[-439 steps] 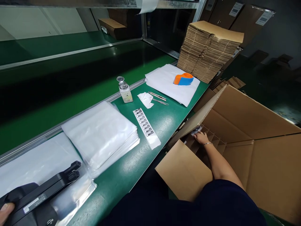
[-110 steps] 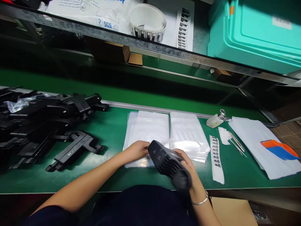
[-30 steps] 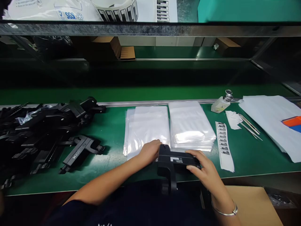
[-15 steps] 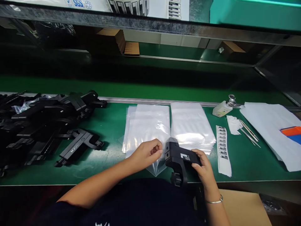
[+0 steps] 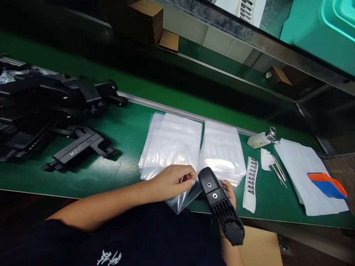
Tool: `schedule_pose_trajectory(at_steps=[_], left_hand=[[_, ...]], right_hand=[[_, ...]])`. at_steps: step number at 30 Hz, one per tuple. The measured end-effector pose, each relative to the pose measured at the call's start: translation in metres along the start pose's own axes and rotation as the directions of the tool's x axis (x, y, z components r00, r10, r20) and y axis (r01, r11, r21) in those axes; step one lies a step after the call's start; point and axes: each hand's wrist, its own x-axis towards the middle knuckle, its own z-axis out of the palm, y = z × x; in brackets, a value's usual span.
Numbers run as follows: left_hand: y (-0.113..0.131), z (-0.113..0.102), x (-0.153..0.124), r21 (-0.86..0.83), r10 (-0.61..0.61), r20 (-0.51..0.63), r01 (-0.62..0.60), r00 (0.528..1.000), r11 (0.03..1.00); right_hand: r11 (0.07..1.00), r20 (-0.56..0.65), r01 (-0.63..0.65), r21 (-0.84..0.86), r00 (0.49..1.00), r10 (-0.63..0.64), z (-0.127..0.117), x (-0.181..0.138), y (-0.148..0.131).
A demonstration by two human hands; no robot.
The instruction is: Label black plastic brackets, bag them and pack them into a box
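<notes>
My right hand [image 5: 229, 190] grips a black plastic bracket [image 5: 212, 190] from behind, and most of its fingers are hidden by the part. Two metal-ringed holes, a ribbed section and a dark round knob show on the side turned to me. Just left of its upper end is my left hand [image 5: 176, 181], its thumb and forefinger drawn together. Whether anything is pinched there cannot be made out. Beneath that hand lies a stack of clear plastic bags [image 5: 172, 144], one bag's corner poking out over the table edge. A second bag stack [image 5: 222, 144] lies to the right.
At left is a pile of black plastic parts [image 5: 55, 99], with one lettered part [image 5: 79, 147] in front. To the right lie a label strip [image 5: 251, 181], a pump bottle [image 5: 260, 139], swab sticks [image 5: 279, 170], white sheets [image 5: 294, 166] and an orange-blue item [image 5: 327, 184]. A metal-edged shelf [image 5: 235, 27] hangs above.
The bracket has been turned in my right hand, so its holes and ribs face me instead of its labelled side. My left hand stays by the bags. The view has tilted.
</notes>
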Motion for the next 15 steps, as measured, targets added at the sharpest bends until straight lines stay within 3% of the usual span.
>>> schedule_pose_trajectory(at_steps=[3, 5, 8, 11, 13, 15], left_hand=[[-0.005, 0.000, -0.001, 0.125, 0.057, -0.009, -0.055, 0.998, 0.991], [-0.010, 0.003, -0.004, 0.242, 0.136, 0.002, -0.133, 0.991, 0.961], [-0.019, 0.011, -0.009, 0.399, 0.247, 0.090, -0.262, 0.965, 0.879], [-0.024, 0.014, -0.006, 0.491, 0.250, 0.124, -0.278, 0.960, 0.825], [-0.021, 0.013, 0.004, 0.480, 0.271, 0.111, -0.290, 0.956, 0.828], [-0.012, 0.017, 0.018, 0.447, 0.301, 0.032, -0.283, 0.953, 0.849]], right_hand=[[0.991, -0.015, 0.053, -0.120, 0.998, -0.055, 0.001, 0.005, -0.014], [0.949, -0.023, 0.104, -0.297, 0.993, -0.116, 0.007, 0.008, -0.027], [0.798, -0.080, 0.168, -0.579, 0.962, -0.260, 0.027, 0.008, -0.042], [0.647, -0.117, 0.256, -0.718, 0.872, -0.475, 0.053, 0.006, -0.046], [0.544, -0.006, 0.388, -0.744, 0.810, -0.586, 0.070, 0.008, -0.045], [0.453, 0.179, 0.564, -0.690, 0.740, -0.648, 0.083, 0.015, -0.045]])
